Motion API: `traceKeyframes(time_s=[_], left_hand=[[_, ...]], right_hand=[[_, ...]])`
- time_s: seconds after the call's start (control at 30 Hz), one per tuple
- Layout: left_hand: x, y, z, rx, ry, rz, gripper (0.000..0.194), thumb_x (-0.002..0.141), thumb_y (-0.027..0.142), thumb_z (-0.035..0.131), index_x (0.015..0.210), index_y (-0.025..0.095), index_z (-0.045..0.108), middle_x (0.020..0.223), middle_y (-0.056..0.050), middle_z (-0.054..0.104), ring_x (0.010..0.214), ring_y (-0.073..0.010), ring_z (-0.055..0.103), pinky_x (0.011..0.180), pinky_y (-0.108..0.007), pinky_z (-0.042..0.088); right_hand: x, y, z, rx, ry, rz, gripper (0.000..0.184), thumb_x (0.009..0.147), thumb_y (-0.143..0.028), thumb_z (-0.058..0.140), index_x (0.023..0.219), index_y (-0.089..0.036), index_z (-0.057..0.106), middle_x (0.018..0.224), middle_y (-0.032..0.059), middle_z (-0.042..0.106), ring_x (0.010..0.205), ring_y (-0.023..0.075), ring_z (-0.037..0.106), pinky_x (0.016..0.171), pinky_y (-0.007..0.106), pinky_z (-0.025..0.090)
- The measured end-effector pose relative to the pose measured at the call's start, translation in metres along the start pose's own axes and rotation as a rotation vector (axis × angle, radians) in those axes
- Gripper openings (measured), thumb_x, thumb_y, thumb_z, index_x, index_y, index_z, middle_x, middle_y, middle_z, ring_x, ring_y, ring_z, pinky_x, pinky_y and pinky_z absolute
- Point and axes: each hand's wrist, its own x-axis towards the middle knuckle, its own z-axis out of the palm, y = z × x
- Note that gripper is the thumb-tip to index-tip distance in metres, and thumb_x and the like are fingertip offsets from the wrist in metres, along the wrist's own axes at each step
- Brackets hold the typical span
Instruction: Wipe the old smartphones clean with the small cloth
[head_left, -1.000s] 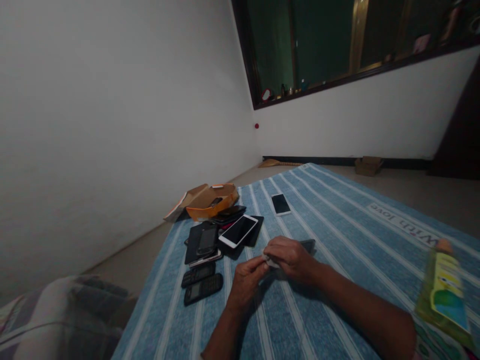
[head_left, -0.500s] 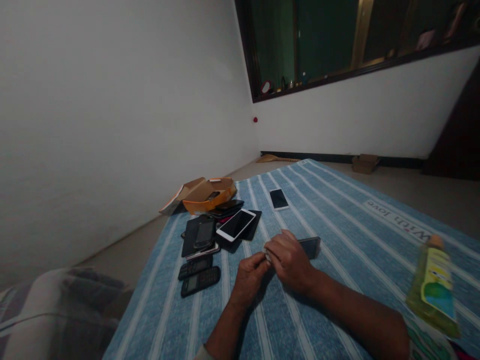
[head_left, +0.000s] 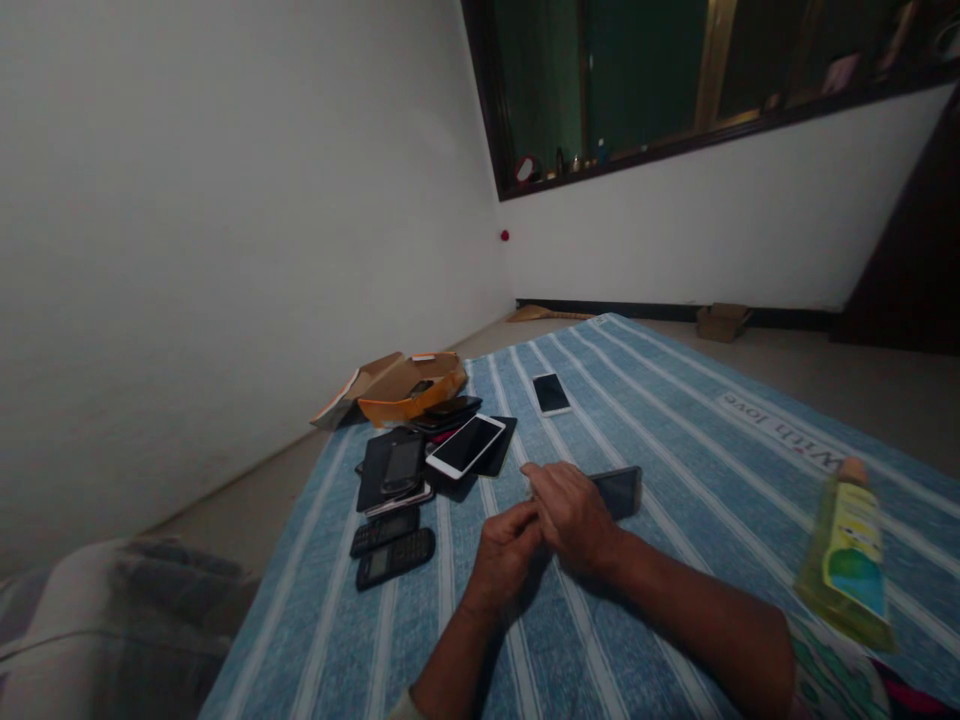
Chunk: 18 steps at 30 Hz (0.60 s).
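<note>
My two hands meet over a blue striped mat (head_left: 675, 430). My left hand (head_left: 504, 555) is curled closed, fingertips tucked under the right hand. My right hand (head_left: 574, 510) lies over them with its fingers pressed together. What they pinch between them is hidden. A dark smartphone (head_left: 621, 489) lies flat on the mat, its near end touching or under my right hand. Left of the hands sit two black keypad phones (head_left: 390, 548), and a pile of dark phones (head_left: 401, 468) with a white-framed phone (head_left: 465, 445) lying on it.
Another white phone (head_left: 551, 393) lies alone farther up the mat. An open orange box (head_left: 409, 385) sits at the mat's far left corner by the wall. A yellow-green bottle (head_left: 844, 555) stands at the right. Grey fabric (head_left: 112, 620) fills the lower left. A small cardboard box (head_left: 720, 320) is by the far wall.
The white wad seen between my fingers a second ago no longer shows. My right hand has slid over the left hand's fingers. The view has shifted slightly.
</note>
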Motion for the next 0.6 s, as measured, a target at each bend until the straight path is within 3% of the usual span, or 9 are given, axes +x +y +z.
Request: traceKeyframes(time_s=[0.13, 0.27, 0.47, 0.6], left_hand=[[0.0, 0.004, -0.002, 0.019, 0.008, 0.014, 0.022, 0.076, 0.031, 0.068, 0.088, 0.015, 0.079, 0.084, -0.007, 0.075, 0.081, -0.0228, 0.065, 0.079, -0.034, 0.049], [0.0, 0.016, -0.009, 0.11, 0.053, 0.03, 0.021, 0.077, 0.028, 0.066, 0.09, 0.016, 0.078, 0.082, -0.007, 0.075, 0.077, -0.0226, 0.066, 0.075, -0.034, 0.049], [-0.005, 0.053, -0.015, 0.45, 0.072, 0.24, 0.015, 0.082, 0.024, 0.061, 0.084, 0.021, 0.075, 0.077, -0.004, 0.073, 0.072, -0.0191, 0.066, 0.068, -0.028, 0.048], [-0.008, 0.062, -0.014, 0.582, 0.089, 0.292, 0.017, 0.086, 0.023, 0.056, 0.086, 0.021, 0.073, 0.077, -0.004, 0.073, 0.07, -0.018, 0.067, 0.065, -0.026, 0.048]], right_hand=[[0.007, 0.005, -0.004, 0.164, 0.065, 0.056, 0.039, 0.085, -0.007, 0.037, 0.117, -0.014, 0.057, 0.08, 0.0077, 0.063, 0.074, 0.0221, 0.058, 0.069, 0.035, 0.049], [0.015, 0.008, -0.013, 0.282, 0.128, 0.089, 0.03, 0.093, -0.012, 0.036, 0.112, -0.017, 0.058, 0.083, 0.0062, 0.064, 0.075, 0.019, 0.062, 0.069, 0.031, 0.051], [0.026, 0.0, -0.028, 0.372, 0.129, 0.103, 0.024, 0.098, -0.022, 0.038, 0.101, -0.019, 0.061, 0.081, 0.0051, 0.064, 0.074, 0.0173, 0.062, 0.069, 0.028, 0.049], [0.029, 0.004, -0.026, 0.509, 0.117, 0.317, 0.024, 0.096, -0.029, 0.042, 0.087, -0.021, 0.063, 0.076, 0.0022, 0.064, 0.07, 0.0153, 0.062, 0.066, 0.026, 0.048]])
